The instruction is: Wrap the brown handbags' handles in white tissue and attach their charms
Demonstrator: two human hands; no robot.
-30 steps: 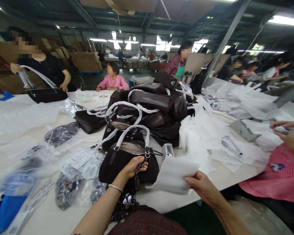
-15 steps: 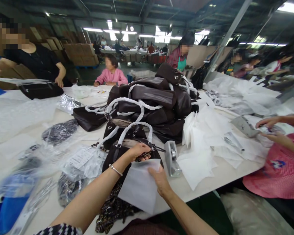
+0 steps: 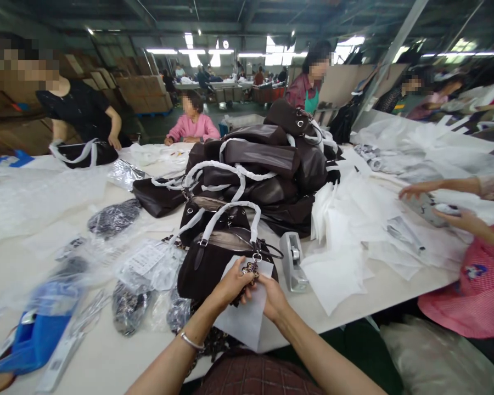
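In the head view, the left hand (image 3: 229,286) is grasping a dark brown-and-gold patterned chain (image 3: 250,269) at the front of a dark brown handbag with white-wrapped handles (image 3: 195,274). The right hand (image 3: 276,299) is gripping a thin, translucent white sheet (image 3: 249,325) at its right side, its fingertips meeting the left hand's by the chain. The bag is standing upright near the near edge of the pale desk (image 3: 352,308). A grey tape dispenser (image 3: 295,269) is sitting just to its right (a heap of loose white sheets (image 3: 340,258) is spreading beyond). Behind, a pile of dark brown bags (image 3: 259,159) is rising toward the far edge. Toward the near left corner, a blue plastic object (image 3: 51,323) is lying.
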